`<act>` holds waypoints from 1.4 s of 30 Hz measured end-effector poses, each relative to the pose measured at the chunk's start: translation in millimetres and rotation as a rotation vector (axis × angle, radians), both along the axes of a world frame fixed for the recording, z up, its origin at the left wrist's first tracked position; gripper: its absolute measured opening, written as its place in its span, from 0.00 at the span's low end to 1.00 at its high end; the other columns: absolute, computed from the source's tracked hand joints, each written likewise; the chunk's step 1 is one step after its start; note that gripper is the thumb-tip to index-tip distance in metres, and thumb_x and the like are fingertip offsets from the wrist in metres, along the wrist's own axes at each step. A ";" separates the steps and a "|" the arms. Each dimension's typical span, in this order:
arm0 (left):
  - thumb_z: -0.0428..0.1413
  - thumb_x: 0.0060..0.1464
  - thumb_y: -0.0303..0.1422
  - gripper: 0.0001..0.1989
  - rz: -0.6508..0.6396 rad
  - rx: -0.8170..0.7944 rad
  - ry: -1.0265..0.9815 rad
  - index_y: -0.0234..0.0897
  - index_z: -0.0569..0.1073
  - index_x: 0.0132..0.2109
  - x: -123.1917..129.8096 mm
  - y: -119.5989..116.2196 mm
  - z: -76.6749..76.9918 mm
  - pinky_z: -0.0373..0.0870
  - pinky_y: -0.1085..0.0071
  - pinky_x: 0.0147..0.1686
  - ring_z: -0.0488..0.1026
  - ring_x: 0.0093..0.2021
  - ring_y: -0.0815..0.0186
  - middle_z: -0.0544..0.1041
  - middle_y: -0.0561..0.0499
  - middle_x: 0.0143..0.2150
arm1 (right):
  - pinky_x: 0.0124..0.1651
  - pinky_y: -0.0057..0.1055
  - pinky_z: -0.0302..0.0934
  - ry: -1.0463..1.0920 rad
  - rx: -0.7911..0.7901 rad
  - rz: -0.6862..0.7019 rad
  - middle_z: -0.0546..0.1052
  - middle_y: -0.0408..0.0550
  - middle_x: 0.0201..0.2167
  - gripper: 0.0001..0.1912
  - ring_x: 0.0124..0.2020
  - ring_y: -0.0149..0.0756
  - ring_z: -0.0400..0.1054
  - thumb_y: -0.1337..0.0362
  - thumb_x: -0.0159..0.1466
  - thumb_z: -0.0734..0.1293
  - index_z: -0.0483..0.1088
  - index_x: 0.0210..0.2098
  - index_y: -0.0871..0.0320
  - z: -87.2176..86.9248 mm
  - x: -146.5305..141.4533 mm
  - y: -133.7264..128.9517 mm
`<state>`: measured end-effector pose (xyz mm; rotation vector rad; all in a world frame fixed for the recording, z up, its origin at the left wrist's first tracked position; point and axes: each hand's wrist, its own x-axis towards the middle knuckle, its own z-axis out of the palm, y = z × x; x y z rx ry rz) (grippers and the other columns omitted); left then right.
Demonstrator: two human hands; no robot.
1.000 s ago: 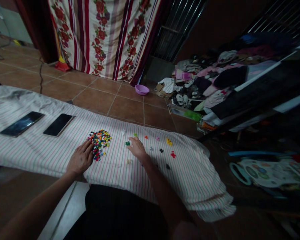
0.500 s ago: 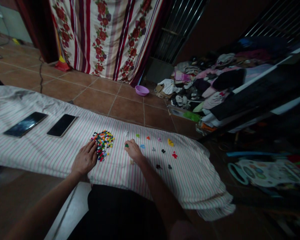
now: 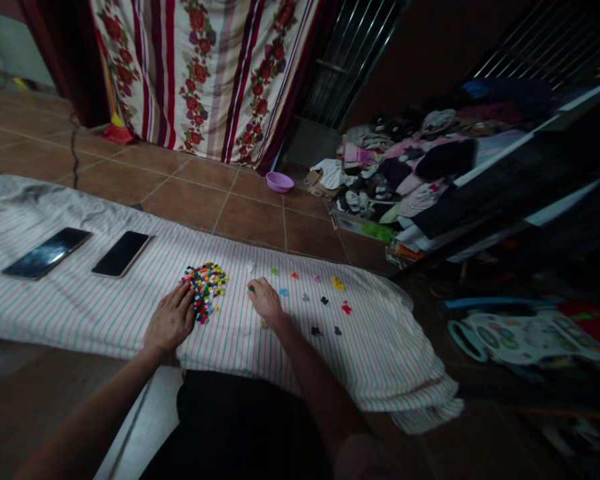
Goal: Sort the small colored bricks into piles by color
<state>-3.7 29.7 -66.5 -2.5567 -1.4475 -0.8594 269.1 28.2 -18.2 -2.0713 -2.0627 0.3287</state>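
Note:
My left hand lies flat on the cloth, fingers stretched out and fingertips against the left side of a heap of tiny mixed-colour plastic pieces. Right of the heap, my right hand is lowered to the cloth, its fingers curled together at a small dark green piece. Whether more pieces sit under those fingers is hidden. Around it are small single-colour clusters: white, lime green, light blue, yellow, red and beige, among several others.
The striped cloth covers a long surface, with a dark tablet-like device and a phone at left. Beyond it, a purple basin stands on the tiled floor. Piled clothes and a play panel are at right.
The view has shifted slightly. My left hand stays at the heap, and my right hand keeps its place over the dark green piece, with hardly any motion.

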 end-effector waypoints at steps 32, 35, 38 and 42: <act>0.44 0.63 0.33 0.21 -0.018 0.042 0.021 0.28 0.71 0.56 -1.0 1.2 1.8 0.68 0.53 0.58 0.65 0.64 0.50 0.70 0.34 0.61 | 0.43 0.29 0.60 -0.038 -0.038 -0.149 0.70 0.52 0.46 0.12 0.42 0.36 0.69 0.63 0.67 0.60 0.69 0.48 0.57 4.1 -10.5 5.4; 0.44 0.62 0.34 0.21 -0.013 0.019 0.004 0.29 0.70 0.56 -0.7 0.6 1.4 0.67 0.53 0.58 0.64 0.64 0.50 0.69 0.34 0.62 | 0.44 0.28 0.59 -0.013 -0.052 -0.139 0.71 0.51 0.44 0.12 0.42 0.35 0.69 0.62 0.66 0.62 0.70 0.47 0.56 5.5 -6.0 8.2; 0.44 0.62 0.35 0.21 -0.011 -0.015 -0.023 0.31 0.70 0.57 -0.6 0.3 0.7 0.67 0.52 0.58 0.64 0.65 0.50 0.69 0.35 0.62 | 0.44 0.28 0.59 0.015 -0.071 -0.125 0.72 0.50 0.43 0.12 0.42 0.35 0.69 0.61 0.66 0.63 0.72 0.47 0.55 5.8 -1.8 10.6; 0.44 0.62 0.35 0.22 -0.004 -0.044 -0.045 0.32 0.70 0.58 -0.4 0.3 0.7 0.66 0.51 0.59 0.64 0.65 0.50 0.69 0.35 0.62 | 0.45 0.27 0.59 0.038 -0.059 -0.090 0.73 0.51 0.43 0.13 0.43 0.35 0.69 0.62 0.66 0.63 0.74 0.48 0.55 3.8 2.5 11.7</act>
